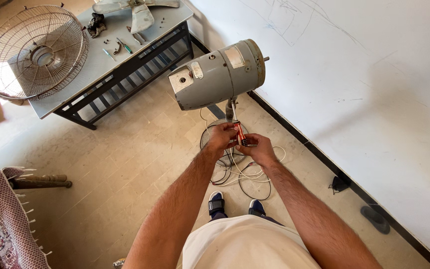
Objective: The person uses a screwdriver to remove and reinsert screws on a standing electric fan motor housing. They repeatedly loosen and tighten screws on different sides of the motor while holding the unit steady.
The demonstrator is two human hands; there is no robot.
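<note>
The small orange tool (240, 134) sits below the grey fan motor housing (218, 74), pinched between both hands — left hand (221, 138) and right hand (259, 148) fingers closed on it. Its tip is hidden by fingers, and the tangled wires (245, 174) on the floor are partly covered.

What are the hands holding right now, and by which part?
Both hands, left hand and right hand, grip a small orange-red tool; which part each grips is hidden by the fingers.

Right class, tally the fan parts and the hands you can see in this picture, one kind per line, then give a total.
Grey fan motor housing: 1
Wire fan guard: 1
Fan blade set: 1
Hands, left hand and right hand: 2
Total: 5
</note>
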